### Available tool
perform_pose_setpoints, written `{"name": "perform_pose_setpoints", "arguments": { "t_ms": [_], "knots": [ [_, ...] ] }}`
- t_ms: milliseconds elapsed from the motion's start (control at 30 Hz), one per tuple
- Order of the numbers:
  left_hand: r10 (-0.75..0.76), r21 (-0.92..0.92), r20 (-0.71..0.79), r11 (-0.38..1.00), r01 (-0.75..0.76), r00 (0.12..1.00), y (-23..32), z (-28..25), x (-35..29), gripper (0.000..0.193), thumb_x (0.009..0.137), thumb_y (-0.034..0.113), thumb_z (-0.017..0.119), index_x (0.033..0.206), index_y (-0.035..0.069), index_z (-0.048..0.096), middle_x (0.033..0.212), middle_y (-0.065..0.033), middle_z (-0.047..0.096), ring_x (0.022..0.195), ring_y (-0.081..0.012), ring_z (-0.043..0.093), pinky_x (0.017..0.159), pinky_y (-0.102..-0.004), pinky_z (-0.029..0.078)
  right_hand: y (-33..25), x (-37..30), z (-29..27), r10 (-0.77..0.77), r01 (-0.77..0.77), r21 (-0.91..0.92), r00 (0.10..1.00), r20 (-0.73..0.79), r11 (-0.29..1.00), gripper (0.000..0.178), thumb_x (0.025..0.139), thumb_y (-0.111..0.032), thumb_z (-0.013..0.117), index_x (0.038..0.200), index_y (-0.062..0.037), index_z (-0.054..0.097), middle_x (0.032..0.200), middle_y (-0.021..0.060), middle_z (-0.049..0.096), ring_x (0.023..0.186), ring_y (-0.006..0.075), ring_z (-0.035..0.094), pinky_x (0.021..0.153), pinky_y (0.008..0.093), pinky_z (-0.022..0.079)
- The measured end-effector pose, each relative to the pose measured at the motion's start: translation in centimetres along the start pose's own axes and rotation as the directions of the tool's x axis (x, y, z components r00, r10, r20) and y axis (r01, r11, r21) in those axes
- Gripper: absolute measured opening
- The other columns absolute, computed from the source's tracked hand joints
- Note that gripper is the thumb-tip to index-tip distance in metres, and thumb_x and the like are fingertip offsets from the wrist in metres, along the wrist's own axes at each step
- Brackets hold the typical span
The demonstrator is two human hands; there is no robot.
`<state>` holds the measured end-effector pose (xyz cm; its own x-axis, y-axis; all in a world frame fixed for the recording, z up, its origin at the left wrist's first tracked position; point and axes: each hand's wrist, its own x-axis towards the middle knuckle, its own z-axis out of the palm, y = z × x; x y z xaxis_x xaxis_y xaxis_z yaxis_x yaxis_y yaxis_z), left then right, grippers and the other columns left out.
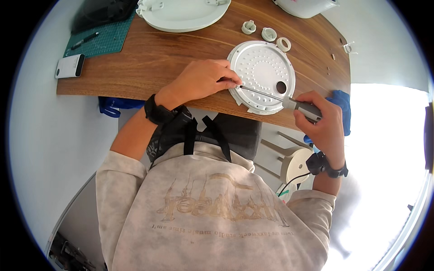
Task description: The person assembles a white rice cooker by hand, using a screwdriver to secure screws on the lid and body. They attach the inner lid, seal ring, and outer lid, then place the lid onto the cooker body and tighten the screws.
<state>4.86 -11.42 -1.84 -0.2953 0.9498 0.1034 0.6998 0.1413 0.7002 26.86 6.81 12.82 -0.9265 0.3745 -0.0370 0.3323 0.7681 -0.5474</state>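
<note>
My right hand (324, 121) is wrapped round the grey handle of a screwdriver (294, 105). Its thin shaft lies slantwise over a round, pale metal-looking plate (263, 67) with rows of raised bumps and one dark hole. At the plate's left edge, the fingers of my left hand (202, 77) are pinched together right by the screwdriver's tip. Something small and light shows at those fingertips, too small to name. The plate rests on the wooden table close to its front edge.
Beyond the plate sit two small white caps (248, 27) and a white ring (284, 44). A large white round cover (183, 20) lies farther back, with a white container (305, 5) to the right. On the left are a green cutting mat (106, 40), a pen (84, 41) and a white power-bank-like box (69, 66).
</note>
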Motion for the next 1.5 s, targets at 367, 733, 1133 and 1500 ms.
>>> {"name": "perform_pose_setpoints", "arguments": {
  "t_ms": [367, 733, 1133, 1500],
  "knots": [
    [-0.02, 0.032, -0.03, 0.999, 0.021, 0.999, 0.6, 0.1, -0.1, 0.019, 0.088, 0.036, 0.075, 0.104, 0.026, 0.079, 0.093, 0.0008, 0.067, 0.079, -0.0188, 0.066, 0.068, -0.034, 0.052, -0.9, 0.2, 0.0, -0.028, 0.028, -0.049, 1.0, -0.001, 0.998, 0.021, 0.081, -0.007, 0.075, 0.101, -0.0015, 0.07, 0.084, 0.0129, 0.073, 0.065, 0.0223, 0.068, 0.065, 0.0298, 0.055],
    [-0.034, 0.026, -0.042, 0.999, 0.035, 0.999, 0.7, 0.3, -0.3, 0.02, 0.087, 0.035, 0.075, 0.105, 0.024, 0.078, 0.093, 0.0011, 0.065, 0.081, -0.0185, 0.065, 0.069, -0.0333, 0.051, -1.6, 0.4, 0.2, -0.072, 0.071, -0.078, 0.997, -0.007, 0.994, 0.022, 0.081, -0.004, 0.075, 0.102, -0.0014, 0.071, 0.088, 0.0137, 0.074, 0.07, 0.0234, 0.072, 0.068, 0.0308, 0.057],
    [-0.042, 0.03, -0.046, 0.999, 0.043, 0.998, 0.7, 0.5, -0.4, 0.021, 0.088, 0.035, 0.076, 0.106, 0.025, 0.078, 0.093, 0.0016, 0.064, 0.081, -0.0177, 0.065, 0.068, -0.0328, 0.051, -2.2, 0.4, 0.2, -0.079, 0.08, -0.104, 0.997, 0.016, 0.991, 0.023, 0.08, -0.001, 0.075, 0.104, -0.0014, 0.072, 0.095, 0.0134, 0.074, 0.078, 0.0255, 0.073, 0.07, 0.0326, 0.058],
    [-0.056, 0.009, -0.043, 0.998, 0.057, 0.997, 0.6, 0.6, -0.5, 0.018, 0.088, 0.035, 0.075, 0.105, 0.027, 0.078, 0.092, 0.0018, 0.063, 0.081, -0.0171, 0.064, 0.067, -0.0322, 0.05, -2.8, 0.7, 0.2, -0.145, 0.148, -0.117, 0.989, 0.038, 0.982, 0.024, 0.08, -0.001, 0.074, 0.104, -0.0014, 0.074, 0.095, 0.0113, 0.073, 0.081, 0.0277, 0.072, 0.071, 0.0343, 0.058]
  ]
}}
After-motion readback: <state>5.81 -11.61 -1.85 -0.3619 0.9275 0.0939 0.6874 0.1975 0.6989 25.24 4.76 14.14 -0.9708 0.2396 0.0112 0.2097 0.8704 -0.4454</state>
